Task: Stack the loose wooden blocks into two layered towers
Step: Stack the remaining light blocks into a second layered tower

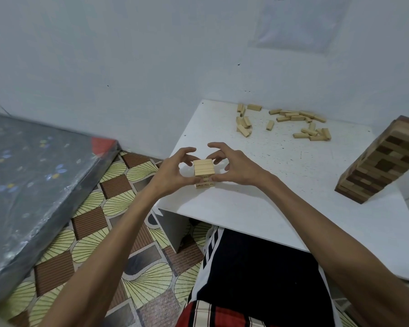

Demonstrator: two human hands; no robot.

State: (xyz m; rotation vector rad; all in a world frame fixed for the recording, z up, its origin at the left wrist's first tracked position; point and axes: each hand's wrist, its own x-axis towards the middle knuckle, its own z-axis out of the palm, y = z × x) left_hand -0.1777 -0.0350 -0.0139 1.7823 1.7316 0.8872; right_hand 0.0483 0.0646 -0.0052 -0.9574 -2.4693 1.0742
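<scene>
Grip: both hands cup a small pale tower [204,173] from either side; the left hand [169,172] has its thumb and fingertips pressed on the tower's left face, the right hand [232,165] has its thumb at the lower right corner and fingers curled over the far top edge; each hand is closed onto the stack, not lifting it.
Small tower: a few layers of light wooden blocks, three side by side on top, layers crossing; upright, standing on the white table [257,208] near its left front edge.
Loose blocks: a scatter of the same pale pieces [286,120] at the far side of the table by the wall, some lying flat, some piled on each other (an exact count is not possible); well apart from the hands.
Dark tower: a taller stack of mixed brown blocks [383,161] at the right of the table, seeming to lean in this wide-angle view.
Surroundings: plain pale wall [128,55] behind; patterned floor [128,256] to the left; a plastic-wrapped mattress [33,185] lying on it; the person's black shorts [257,274] below the table edge.
</scene>
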